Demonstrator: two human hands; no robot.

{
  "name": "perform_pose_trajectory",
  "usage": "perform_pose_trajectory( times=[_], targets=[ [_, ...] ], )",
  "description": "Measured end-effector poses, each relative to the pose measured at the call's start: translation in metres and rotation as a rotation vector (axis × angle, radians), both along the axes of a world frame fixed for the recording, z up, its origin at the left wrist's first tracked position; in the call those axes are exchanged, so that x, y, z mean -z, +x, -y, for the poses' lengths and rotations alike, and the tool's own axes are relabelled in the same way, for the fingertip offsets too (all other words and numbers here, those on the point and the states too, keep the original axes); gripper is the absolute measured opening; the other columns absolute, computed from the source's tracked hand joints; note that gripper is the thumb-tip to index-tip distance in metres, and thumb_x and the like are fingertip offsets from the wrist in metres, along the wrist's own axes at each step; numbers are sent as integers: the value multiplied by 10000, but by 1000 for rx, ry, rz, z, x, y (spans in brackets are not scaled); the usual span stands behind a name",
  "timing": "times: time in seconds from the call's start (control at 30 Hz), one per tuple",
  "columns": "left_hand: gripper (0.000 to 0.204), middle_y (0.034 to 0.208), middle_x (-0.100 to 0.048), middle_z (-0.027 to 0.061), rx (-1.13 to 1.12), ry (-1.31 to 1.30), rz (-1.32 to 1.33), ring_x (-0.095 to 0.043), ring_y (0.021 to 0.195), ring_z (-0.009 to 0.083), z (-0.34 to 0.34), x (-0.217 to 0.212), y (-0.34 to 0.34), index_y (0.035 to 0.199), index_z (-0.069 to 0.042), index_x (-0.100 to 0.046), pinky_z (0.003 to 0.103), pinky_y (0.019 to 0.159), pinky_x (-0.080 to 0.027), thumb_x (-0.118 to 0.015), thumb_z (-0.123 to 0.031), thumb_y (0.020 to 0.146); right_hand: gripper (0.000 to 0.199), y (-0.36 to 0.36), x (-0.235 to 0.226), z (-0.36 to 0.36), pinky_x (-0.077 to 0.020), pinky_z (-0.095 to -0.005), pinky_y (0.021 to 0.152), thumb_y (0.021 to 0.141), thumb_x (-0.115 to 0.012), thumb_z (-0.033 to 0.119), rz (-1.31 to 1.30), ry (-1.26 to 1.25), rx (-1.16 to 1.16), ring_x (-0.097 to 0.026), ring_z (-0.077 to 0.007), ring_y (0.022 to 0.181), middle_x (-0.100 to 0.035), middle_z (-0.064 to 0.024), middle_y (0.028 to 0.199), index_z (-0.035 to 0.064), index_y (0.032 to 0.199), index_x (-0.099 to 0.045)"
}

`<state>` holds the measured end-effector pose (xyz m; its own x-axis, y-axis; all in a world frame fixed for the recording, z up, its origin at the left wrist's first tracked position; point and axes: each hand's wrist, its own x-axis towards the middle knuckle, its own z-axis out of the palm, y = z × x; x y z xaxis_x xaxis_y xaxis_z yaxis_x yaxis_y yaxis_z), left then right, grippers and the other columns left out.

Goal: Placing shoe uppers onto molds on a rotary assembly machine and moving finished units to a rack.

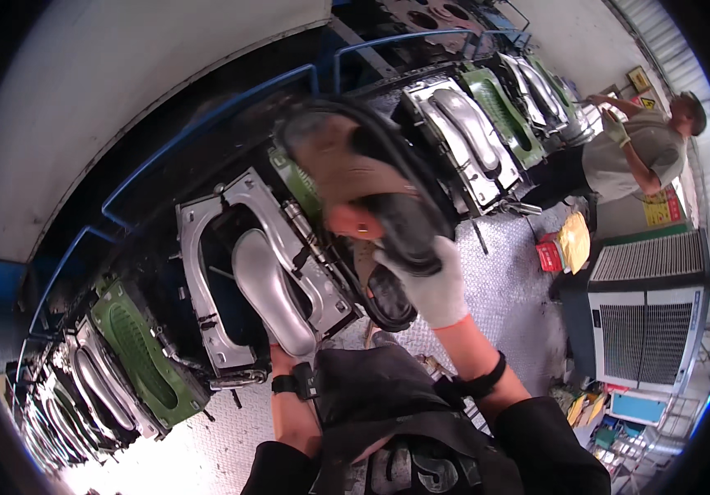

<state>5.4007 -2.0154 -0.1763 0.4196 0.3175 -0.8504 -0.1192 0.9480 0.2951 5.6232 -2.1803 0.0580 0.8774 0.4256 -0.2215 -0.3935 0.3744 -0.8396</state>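
Head view: a brown-and-black sandal (pixel 409 223) is grasped by the gloved right hand (pixel 437 285) before a green mould (pixel 297 183); the left hand (pixel 278 348) is mostly hidden behind a silver shoe last (pixel 268 285), its fingers' state indeterminable

At the upper right of the frame, a yellow warning label (pixel 648 104) with a black triangle stands on the wall (pixel 573 41); farther down, a red-and-yellow notice (pixel 662 208) bears lettering too small to read. Large pale characters mark the wearer's dark garment (pixel 409 472), lower centre.
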Motion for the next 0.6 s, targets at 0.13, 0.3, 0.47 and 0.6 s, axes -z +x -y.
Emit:
perform_pose_trajectory(
  times=[0.13, 0.3, 0.47, 0.6],
  targets=[
    [456, 1342, -489, 113, 581, 861, -153, -490, 1208, 255, -40, 24, -5, 1374, -59, -390, 376, 1031, -383, -465, -236, 961, 529, 4, 1, 66, -430, -591, 952, 799, -492, 194, -432, 173, 251, -515, -372, 1181, -531, -154, 1266, 96, 1314, -420],
    [380, 1163, -584, 192, 194, 1490, -461, -582, 1031, 315, -19, -114, 81, 1230, 11, -521, 385, 896, -454, -484, -250, 956, 551, -13, 71, 124, -497, -552, 888, 772, -444, 56, -582, 36, 161, -577, -349, 1095, -534, -187, 1238, -2, 1315, -369],
    [382, 816, -653, 113, 1023, 2049, 87, -624, 733, 328, 49, -212, 84, 1185, 23, -519, 422, 733, -496, -567, -216, 891, 385, -34, 76, 100, -529, -397, 882, 787, -491, 19, -738, 42, 109, -634, -273, 959, -607, -163, 1094, -72, 1162, -501],
    [604, 823, -667, 178, 1436, 1422, -75, -635, 820, 391, 83, -234, 167, 1193, 49, -432, 495, 713, -484, -582, -429, 854, 426, -36, 38, 97, -528, -395, 888, 812, -489, 14, -748, -163, 76, -631, -281, 981, -591, -165, 1149, -70, 1228, -464]
  ],
)
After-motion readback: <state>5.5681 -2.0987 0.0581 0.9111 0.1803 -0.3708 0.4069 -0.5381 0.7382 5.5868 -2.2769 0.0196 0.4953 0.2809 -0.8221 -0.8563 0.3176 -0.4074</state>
